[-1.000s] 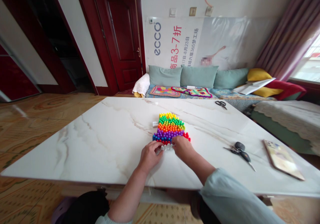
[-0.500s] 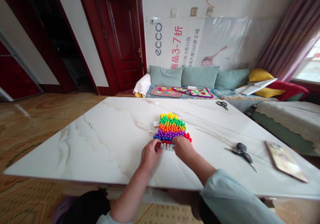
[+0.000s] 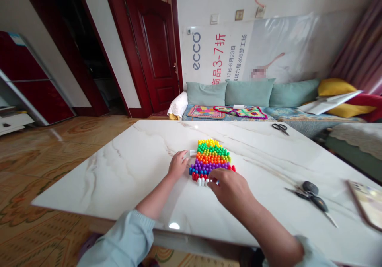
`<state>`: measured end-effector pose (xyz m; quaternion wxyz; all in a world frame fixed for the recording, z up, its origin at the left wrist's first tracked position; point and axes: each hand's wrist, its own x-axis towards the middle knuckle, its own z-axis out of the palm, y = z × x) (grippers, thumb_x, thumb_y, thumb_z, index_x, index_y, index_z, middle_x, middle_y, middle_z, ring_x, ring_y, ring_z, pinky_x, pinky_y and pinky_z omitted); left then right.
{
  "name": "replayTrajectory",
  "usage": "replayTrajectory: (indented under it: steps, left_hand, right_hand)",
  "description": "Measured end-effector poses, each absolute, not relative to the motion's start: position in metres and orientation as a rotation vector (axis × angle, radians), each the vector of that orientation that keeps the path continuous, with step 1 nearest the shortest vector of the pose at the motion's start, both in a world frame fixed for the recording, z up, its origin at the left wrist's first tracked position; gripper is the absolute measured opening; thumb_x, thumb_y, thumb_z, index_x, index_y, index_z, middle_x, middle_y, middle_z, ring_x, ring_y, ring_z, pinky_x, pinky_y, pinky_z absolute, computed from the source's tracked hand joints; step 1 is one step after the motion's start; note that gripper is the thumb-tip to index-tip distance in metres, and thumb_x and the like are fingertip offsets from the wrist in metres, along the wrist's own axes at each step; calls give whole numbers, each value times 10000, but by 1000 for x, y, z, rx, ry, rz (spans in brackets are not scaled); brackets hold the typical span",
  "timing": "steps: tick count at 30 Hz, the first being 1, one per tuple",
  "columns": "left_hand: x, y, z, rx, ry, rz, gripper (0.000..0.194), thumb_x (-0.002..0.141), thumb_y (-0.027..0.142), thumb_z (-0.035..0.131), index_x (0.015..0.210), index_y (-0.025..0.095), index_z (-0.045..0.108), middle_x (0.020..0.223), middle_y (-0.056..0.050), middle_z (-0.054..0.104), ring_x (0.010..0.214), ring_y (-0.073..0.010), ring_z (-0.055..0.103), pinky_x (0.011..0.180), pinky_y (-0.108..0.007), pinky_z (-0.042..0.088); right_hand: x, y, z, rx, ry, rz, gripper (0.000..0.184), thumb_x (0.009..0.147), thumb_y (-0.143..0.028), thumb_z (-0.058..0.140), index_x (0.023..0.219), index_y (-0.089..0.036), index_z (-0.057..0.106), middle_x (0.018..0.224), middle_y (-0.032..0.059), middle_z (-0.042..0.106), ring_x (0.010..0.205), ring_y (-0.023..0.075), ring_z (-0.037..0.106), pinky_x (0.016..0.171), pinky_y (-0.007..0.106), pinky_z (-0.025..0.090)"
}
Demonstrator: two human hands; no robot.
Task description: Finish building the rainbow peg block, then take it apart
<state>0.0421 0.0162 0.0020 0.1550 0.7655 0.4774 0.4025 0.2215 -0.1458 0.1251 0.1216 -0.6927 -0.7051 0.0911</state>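
Teal sofa cushions [image 3: 249, 92] are seen far ahead of the hands, beyond a marble-veined surface [image 3: 125, 175]. Just ahead of the hands, a block of rainbow plastic beads [image 3: 210, 157] is laid flat, banded in yellow, green, orange, purple and red. A row of white pegs [image 3: 201, 182] is set along its near edge, beside the right hand, and a small white tab [image 3: 193, 152] sticks out at its left side. The left hand [image 3: 178, 165] is held loosely curled just beside the block, with nothing seen gripped. The right hand [image 3: 228, 189] is lowered over the near right corner; whether anything is clenched cannot be told, since the fingertips are hidden. A pair of black-handled scissors [image 3: 310, 195] lies well to the right of the right hand. For work of this kind, the block is best pinned flat by one hand while the other is kept off the loose rows.
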Motion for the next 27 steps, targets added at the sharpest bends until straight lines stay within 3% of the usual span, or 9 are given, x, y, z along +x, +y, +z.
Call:
replayTrajectory:
  steps: [4, 9, 13, 18, 22, 27]
  left_hand:
    - [54, 56, 4, 2292, 1282, 969, 438, 692, 24, 607, 1081, 211, 682, 1174, -58, 666, 1113, -213, 575, 1016, -343, 407]
    - [55, 71, -5, 2237, 1335, 911, 296, 690, 76, 647, 924, 237, 733, 1002, -31, 717, 1000, -202, 609, 933, -292, 444]
    - [38, 67, -17, 2032, 1516, 1065, 276, 746, 73, 559, 943, 186, 716, 951, -63, 709, 901, -192, 631, 873, -303, 463]
    - [9, 50, -21, 1771, 1584, 1216, 197, 693, 94, 606, 848, 179, 692, 741, -18, 683, 706, -165, 622, 747, -288, 486]
    - [-5, 27, -16, 1581, 1507, 1309, 151, 653, 187, 684, 802, 167, 666, 673, 2, 641, 651, -144, 597, 662, -254, 478]
    - [1, -22, -1, 1365, 1307, 1334, 378, 691, 412, 700, 930, 126, 637, 727, -23, 622, 596, -103, 554, 512, -195, 420]
  right_hand:
    - [228, -143, 127, -2075, -1999, 263, 121, 813, -268, 571, 819, -257, 692, 859, 11, 711, 798, 164, 624, 582, 253, 286]
    - [245, -138, 131, -2098, -1895, 201, 159, 828, -258, 529, 814, -248, 687, 804, 18, 706, 753, 163, 616, 564, 253, 269]
    - [252, -138, 131, -2124, -1851, 210, 144, 810, -258, 543, 775, -237, 682, 790, 23, 701, 745, 161, 610, 562, 244, 270]
    - [254, -136, 127, -2120, -1802, 227, 156, 812, -269, 541, 778, -237, 690, 803, 27, 704, 757, 167, 614, 564, 240, 287]
    - [246, -133, 120, -2076, -1831, 239, 168, 808, -240, 534, 787, -230, 700, 816, 34, 709, 776, 172, 622, 571, 244, 305]
    - [227, -128, 105, -1948, -1853, 353, 136, 773, -196, 568, 806, -211, 699, 862, 48, 710, 838, 187, 631, 632, 247, 373]
